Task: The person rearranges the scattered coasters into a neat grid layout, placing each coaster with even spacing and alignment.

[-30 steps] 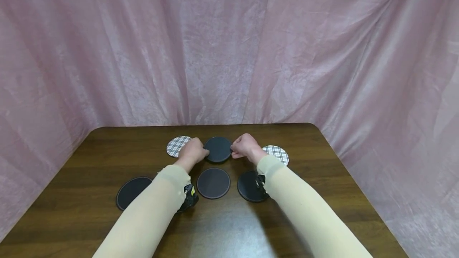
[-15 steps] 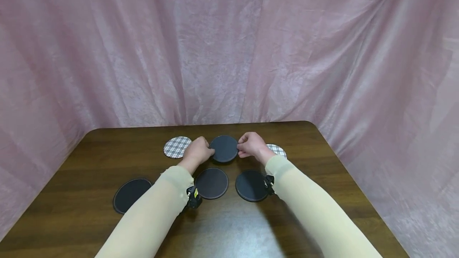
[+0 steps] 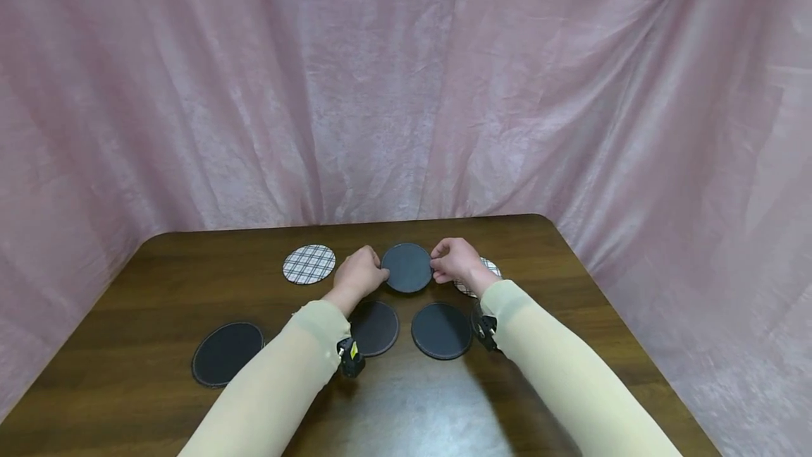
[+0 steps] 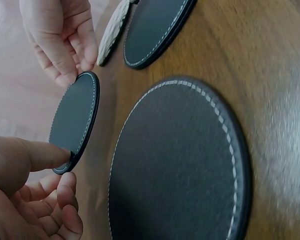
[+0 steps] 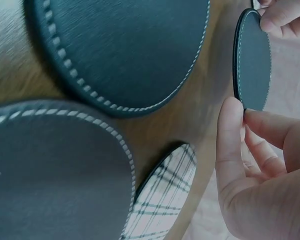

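Observation:
A round dark coaster point(image 3: 407, 268) with pale edge stitching is held at the far middle of the table between both hands. My left hand point(image 3: 360, 272) pinches its left edge; in the left wrist view the thumb lies over the stitched face point(image 4: 74, 117). On the opposite edge, my right hand point(image 3: 458, 261) pinches with thumb and fingertips, as the right wrist view also shows at the coaster's rim point(image 5: 255, 60). Nearer me lie a brown-black coaster point(image 3: 376, 328) and a black coaster point(image 3: 442, 331), side by side.
A plaid coaster point(image 3: 309, 264) lies at the back left, and another plaid coaster point(image 3: 490, 268) is partly hidden behind the right hand. One more black coaster point(image 3: 227, 354) sits left of the left sleeve. A pink curtain point(image 3: 380, 90) hangs behind the wooden table point(image 3: 127, 400).
Both hands have carried the dark coaster to the right relative to the others. The remaining coasters keep their places on the table, while the head view has shifted slightly.

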`<state>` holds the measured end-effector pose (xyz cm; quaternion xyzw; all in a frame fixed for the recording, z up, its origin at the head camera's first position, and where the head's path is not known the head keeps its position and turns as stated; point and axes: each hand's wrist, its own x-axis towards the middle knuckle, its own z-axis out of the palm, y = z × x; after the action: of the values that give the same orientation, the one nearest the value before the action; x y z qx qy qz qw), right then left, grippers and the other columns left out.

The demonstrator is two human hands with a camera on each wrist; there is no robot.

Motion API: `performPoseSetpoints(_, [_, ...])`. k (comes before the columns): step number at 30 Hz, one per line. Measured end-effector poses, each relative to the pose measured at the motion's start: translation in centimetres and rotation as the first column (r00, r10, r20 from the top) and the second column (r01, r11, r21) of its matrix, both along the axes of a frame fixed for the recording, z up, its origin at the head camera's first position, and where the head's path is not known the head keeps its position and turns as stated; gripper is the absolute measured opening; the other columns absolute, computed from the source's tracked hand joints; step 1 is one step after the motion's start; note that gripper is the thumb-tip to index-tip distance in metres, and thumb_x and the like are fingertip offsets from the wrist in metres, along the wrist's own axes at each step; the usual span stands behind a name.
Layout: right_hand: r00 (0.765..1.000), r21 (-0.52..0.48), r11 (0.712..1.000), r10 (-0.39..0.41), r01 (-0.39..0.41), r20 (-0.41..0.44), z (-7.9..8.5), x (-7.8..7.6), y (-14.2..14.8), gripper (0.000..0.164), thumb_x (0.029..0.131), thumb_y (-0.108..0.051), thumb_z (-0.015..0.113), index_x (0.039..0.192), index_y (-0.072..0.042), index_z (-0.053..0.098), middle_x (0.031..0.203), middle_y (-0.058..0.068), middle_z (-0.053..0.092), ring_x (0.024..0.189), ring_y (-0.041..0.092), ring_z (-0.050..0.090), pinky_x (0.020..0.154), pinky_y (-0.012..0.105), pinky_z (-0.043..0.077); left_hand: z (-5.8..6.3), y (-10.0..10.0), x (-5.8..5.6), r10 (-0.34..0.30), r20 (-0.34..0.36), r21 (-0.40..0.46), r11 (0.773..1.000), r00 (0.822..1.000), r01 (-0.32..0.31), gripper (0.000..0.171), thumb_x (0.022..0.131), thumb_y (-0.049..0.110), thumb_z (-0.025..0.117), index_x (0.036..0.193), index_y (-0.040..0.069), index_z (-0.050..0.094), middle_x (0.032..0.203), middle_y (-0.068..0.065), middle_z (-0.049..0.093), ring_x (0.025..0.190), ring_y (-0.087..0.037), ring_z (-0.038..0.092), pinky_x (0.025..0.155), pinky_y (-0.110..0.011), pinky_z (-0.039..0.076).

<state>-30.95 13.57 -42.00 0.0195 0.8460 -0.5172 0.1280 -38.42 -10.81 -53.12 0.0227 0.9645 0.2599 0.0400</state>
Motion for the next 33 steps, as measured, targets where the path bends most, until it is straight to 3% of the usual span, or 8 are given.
performPoseSetpoints(8, [1.0, 0.041, 0.999, -0.02, 0.019, 0.016, -0.7, 0.2, 1.0, 0.019, 0.106, 0.003, 0.069, 0.125, 0.006, 0.066, 0.097, 0.02, 0.071, 0.075, 0.021, 0.074, 0.076, 0.035, 0.065, 0.1, 1.3, 0.9, -0.028, 0.016, 0.022, 0.999, 0.999, 0.027, 0.028, 0.094, 0.039, 0.083, 0.099, 0.018, 0.065, 0.093, 0.0, 0.067, 0.081, -0.024, 0.065, 0.071, -0.042, 0.051])
performPoseSetpoints(18, [1.0, 0.124, 0.992, 0.012, -0.011, -0.002, -1.4, 0.4, 1.6, 0.013, 0.105, 0.002, 0.07, 0.117, 0.007, 0.07, 0.087, 0.014, 0.069, 0.068, 0.016, 0.07, 0.069, 0.03, 0.063, 0.3, 2.1, 2.4, -0.036, 0.017, 0.025, 0.999, 0.999, 0.036, 0.029, 0.094, 0.035, 0.085, 0.095, 0.016, 0.064, 0.09, -0.001, 0.065, 0.079, -0.024, 0.063, 0.07, -0.041, 0.05])
performPoseSetpoints(26, [0.998, 0.26, 0.965, 0.026, -0.01, -0.058, -1.8, 0.2, 1.8, 0.005, 0.101, -0.001, 0.075, 0.104, 0.003, 0.075, 0.077, 0.008, 0.072, 0.065, 0.015, 0.07, 0.061, 0.025, 0.057, 0.0, 2.7, 2.3, -0.044, 0.009, 0.016, 0.999, 0.999, 0.043, 0.028, 0.093, 0.035, 0.087, 0.094, 0.017, 0.066, 0.09, 0.001, 0.066, 0.08, -0.022, 0.064, 0.071, -0.04, 0.051])
performPoseSetpoints(33, [0.996, 0.279, 0.96, 0.019, 0.007, -0.091, -1.8, 0.5, 1.7, 0.004, 0.099, 0.0, 0.075, 0.102, 0.003, 0.076, 0.077, 0.007, 0.072, 0.065, 0.014, 0.07, 0.061, 0.024, 0.057, -0.4, 2.9, 2.0, -0.051, 0.001, 0.014, 0.999, 0.999, 0.051, 0.026, 0.092, 0.034, 0.087, 0.095, 0.017, 0.066, 0.091, 0.001, 0.066, 0.079, -0.023, 0.064, 0.069, -0.04, 0.051])
